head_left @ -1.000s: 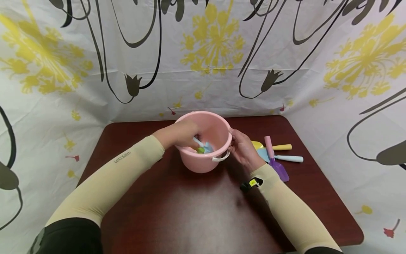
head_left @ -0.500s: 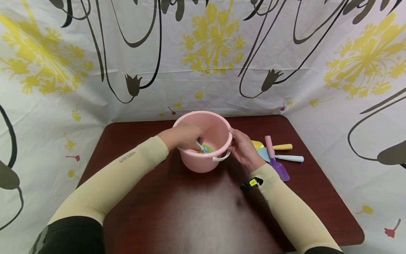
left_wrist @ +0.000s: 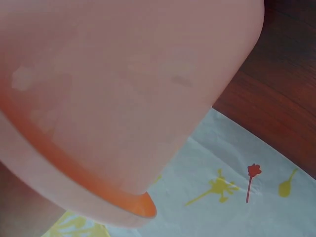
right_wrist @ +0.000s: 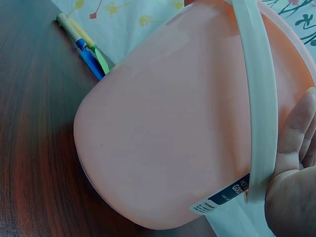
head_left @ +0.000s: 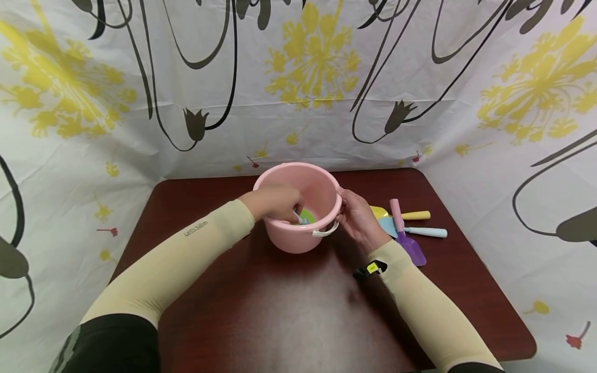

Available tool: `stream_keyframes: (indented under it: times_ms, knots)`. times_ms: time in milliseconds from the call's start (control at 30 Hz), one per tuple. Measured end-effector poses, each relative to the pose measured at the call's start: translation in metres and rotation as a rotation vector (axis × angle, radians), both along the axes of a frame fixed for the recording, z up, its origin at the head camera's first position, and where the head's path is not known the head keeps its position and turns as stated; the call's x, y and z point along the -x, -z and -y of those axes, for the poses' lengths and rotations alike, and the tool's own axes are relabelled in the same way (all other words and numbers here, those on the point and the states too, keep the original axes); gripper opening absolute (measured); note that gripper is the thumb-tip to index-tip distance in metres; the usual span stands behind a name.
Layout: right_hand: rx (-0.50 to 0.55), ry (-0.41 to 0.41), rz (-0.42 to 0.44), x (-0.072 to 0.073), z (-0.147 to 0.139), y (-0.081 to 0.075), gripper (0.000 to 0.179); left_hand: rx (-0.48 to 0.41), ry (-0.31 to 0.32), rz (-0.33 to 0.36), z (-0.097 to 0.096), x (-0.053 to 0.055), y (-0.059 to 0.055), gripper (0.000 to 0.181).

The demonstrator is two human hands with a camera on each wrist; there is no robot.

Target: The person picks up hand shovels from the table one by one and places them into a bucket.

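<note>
A pink bucket stands on the table, its white handle hanging over the near right side. My left hand reaches over the rim into it and grips a small toy shovel with a white handle and pale blue blade. Something bright green shows beside the blade, mostly hidden. My right hand holds the bucket's right rim, fingers close by the handle. In the left wrist view the bucket's outer wall hides the left hand.
Right of the bucket lie a yellow shovel, a blue one with a pale handle and a purple one with a pink handle, overlapping on the dark table. Patterned cloth hangs behind and at both sides.
My left hand has moved right inside the bucket with the small shovel, and less of its pale blue blade shows. My right hand and the bucket have stayed nearly still.
</note>
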State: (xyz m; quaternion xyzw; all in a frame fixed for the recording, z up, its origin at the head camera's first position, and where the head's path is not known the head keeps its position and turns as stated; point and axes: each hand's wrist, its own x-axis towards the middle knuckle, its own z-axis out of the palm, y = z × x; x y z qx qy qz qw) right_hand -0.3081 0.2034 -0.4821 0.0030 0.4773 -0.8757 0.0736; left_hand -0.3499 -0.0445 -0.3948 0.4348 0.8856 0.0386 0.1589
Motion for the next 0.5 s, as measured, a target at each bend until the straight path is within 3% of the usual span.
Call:
stream_keyframes:
  times_ms: [500]
  knots:
    - [-0.002, 0.016, -0.001, -0.0021, 0.0007, -0.0017, 0.026, 0.021, -0.030, 0.029, -0.0002, -0.0003, -0.0027, 0.013]
